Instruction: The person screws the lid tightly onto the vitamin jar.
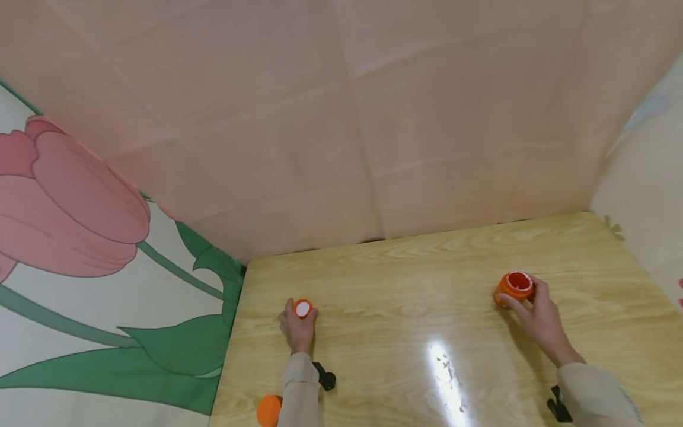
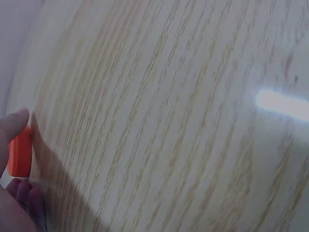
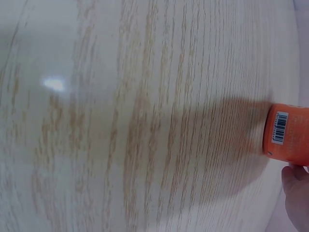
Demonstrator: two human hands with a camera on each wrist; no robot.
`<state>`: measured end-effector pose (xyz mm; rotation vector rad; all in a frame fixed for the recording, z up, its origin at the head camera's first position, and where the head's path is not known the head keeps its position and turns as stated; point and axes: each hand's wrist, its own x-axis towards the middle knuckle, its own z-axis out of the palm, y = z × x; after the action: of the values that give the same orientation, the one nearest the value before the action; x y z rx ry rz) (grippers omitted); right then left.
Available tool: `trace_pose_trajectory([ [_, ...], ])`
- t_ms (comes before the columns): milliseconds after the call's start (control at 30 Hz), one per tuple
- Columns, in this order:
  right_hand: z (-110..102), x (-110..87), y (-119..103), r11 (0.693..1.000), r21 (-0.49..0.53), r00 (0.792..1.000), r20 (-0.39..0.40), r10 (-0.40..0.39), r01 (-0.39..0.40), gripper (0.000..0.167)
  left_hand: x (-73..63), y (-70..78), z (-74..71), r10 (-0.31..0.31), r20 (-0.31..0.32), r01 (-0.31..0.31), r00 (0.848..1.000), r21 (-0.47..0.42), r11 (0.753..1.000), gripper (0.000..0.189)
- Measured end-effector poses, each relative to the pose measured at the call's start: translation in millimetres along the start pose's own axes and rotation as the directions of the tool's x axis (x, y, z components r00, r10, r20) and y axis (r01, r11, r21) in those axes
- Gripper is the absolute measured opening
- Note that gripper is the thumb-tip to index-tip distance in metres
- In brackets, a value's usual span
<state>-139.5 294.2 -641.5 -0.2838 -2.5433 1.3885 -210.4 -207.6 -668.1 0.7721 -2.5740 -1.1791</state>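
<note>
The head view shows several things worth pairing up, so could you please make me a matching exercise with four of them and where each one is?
Things
1. Orange jar
2. Small orange piece with a white centre
3. Plain orange disc
4. Pink tulip

Places
A. Beside the left sleeve, near the bottom edge of the picture
B. In the grip of the right hand
C. Pictured on the white backdrop at the left
D. Between the thumb and fingers of the left hand

Right pairs: 1-B, 2-D, 3-A, 4-C
</note>
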Motion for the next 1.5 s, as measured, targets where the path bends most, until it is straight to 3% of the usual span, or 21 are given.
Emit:
trace_pose_trajectory([
  [233, 2.4, -0.1, -0.3, 1.0, 0.014, 1.0, -0.01, -0.016, 0.016, 0.072, -1.8, -1.9, 1.3, 0.014, -0.06, -0.012, 0.998, 0.027, 1.0, 0.066],
  [433, 4.4, 1.7, 0.3, 1.0, 0.016, 1.0, 0.006, 0.008, -0.008, 0.075, -4.5, 0.5, 3.3, 0.016, -0.059, -0.015, 0.998, 0.012, 1.0, 0.059],
  [833, 3.1, 1.9, 1.7, 0.999, 0.03, 1.0, 0.019, 0.021, -0.022, 0.077, -9.3, 5.6, -0.3, 0.107, -0.103, -0.111, 0.989, -0.029, 0.993, 0.052],
  [1100, 1.1, -4.8, -0.3, 0.997, 0.035, 0.998, 0.002, 0.069, -0.069, 0.08, -15.6, 7.7, -3.0, 0.107, -0.118, -0.113, 0.987, -0.04, 0.993, 0.05],
  [1500, -1.8, -9.4, -0.8, 0.998, 0.044, 0.999, -0.004, 0.043, -0.043, 0.081, -27.9, 12.0, -3.5, 0.07, -0.114, -0.08, 0.991, -0.093, 0.992, 0.051],
])
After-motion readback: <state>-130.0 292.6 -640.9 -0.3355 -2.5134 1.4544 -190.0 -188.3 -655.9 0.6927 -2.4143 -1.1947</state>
